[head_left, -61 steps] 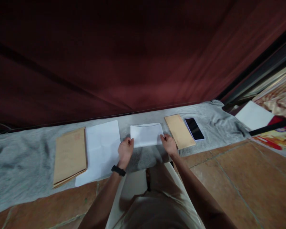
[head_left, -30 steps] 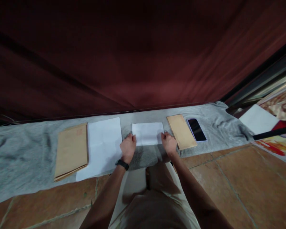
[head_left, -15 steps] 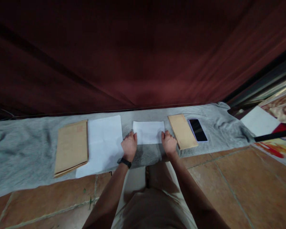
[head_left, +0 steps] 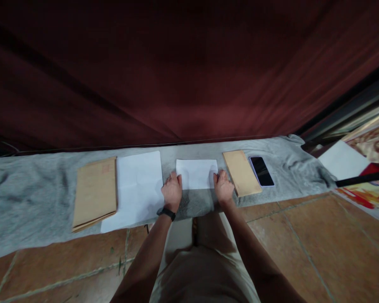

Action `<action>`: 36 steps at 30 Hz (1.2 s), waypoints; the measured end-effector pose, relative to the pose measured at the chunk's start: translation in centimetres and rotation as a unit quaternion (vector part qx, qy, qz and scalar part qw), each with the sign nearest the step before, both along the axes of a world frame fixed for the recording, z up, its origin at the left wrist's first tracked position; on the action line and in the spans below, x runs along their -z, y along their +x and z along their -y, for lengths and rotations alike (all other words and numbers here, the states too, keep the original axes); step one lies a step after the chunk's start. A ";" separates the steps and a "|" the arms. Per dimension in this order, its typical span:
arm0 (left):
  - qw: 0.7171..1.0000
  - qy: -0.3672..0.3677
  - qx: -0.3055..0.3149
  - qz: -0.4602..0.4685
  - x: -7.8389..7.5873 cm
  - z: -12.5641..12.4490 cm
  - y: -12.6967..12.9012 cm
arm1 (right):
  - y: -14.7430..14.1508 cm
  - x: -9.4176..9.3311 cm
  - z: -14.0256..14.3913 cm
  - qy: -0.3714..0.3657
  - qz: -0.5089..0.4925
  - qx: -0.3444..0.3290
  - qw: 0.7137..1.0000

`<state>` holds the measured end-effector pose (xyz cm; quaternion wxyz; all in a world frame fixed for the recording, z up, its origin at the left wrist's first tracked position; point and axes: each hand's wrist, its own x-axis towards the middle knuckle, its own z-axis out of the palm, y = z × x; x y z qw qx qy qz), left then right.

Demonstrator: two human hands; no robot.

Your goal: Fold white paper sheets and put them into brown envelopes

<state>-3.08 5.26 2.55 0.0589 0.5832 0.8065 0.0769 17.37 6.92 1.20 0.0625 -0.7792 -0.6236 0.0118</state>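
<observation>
A small white sheet of paper [head_left: 197, 173], possibly folded, lies flat on the grey cloth in front of me. My left hand [head_left: 172, 191] is closed at its left edge, thumb against the paper and fingers curled. At the opposite edge my right hand [head_left: 223, 187] grips in the same way, its fingertips partly hidden. Larger white paper [head_left: 139, 185] lies just left of my left hand, partly under a stack of brown envelopes [head_left: 96, 191]. Close beside my right hand rests a single brown envelope [head_left: 242, 173].
A phone [head_left: 262, 171] lies right of the single envelope. The grey cloth [head_left: 287, 168] covers a long narrow surface, with a dark red curtain [head_left: 189, 84] behind it. Tiled floor [head_left: 284, 240] shows in front. Printed sheets [head_left: 369, 198] lie at the far right.
Both hands stay at the paper's side edges with hardly any movement. The whole view has shifted very slightly.
</observation>
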 end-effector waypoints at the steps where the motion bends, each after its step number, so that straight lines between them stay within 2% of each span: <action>1: 1.000 0.008 -0.003 0.003 0.0 0.0 0.0 | 0.0 0.0 0.0 0.000 0.002 -0.002 1.000; 3: 0.999 0.036 -0.004 0.002 0.1 0.0 0.0 | -0.1 0.0 0.1 -0.001 0.004 -0.005 1.000; 5: 0.996 0.081 0.026 -0.005 0.2 0.0 0.2 | -0.1 0.0 0.1 0.000 0.008 -0.008 1.000; 8: 0.982 0.135 0.132 -0.001 0.7 0.4 1.2 | 0.0 0.0 0.2 0.006 0.013 -0.014 1.000; 10: 0.965 0.144 0.219 0.017 1.3 0.7 2.2 | 0.0 0.1 0.3 0.009 0.010 -0.015 1.000; 12: 0.953 0.139 0.267 0.036 2.0 1.0 3.1 | -0.1 0.2 0.3 0.008 0.002 -0.012 1.000; 17: 0.961 0.114 0.247 0.045 3.1 1.3 3.7 | 0.0 0.0 0.2 0.007 -0.024 -0.013 1.000; 23: 0.962 0.107 0.248 0.033 3.1 1.2 3.6 | -0.1 -1.2 0.8 0.067 -0.084 -0.019 0.994; 25: 0.962 0.106 0.248 0.032 3.1 1.2 3.7 | -1.2 -1.3 1.0 0.086 -0.110 -0.061 0.988; 26: 0.962 0.106 0.250 0.032 3.2 1.3 3.7 | -2.0 -1.2 0.9 0.096 -0.138 -0.104 0.980; 30: 0.960 0.092 0.262 0.025 3.5 1.3 3.5 | -5.2 0.1 0.5 0.097 -0.162 -0.228 0.955; 33: 0.963 0.076 0.260 0.015 3.5 1.2 3.5 | -6.1 1.3 0.2 0.086 -0.145 -0.247 0.954; 36: 0.965 0.064 0.253 0.009 3.5 1.2 3.6 | -5.5 1.9 0.1 0.078 -0.125 -0.238 0.960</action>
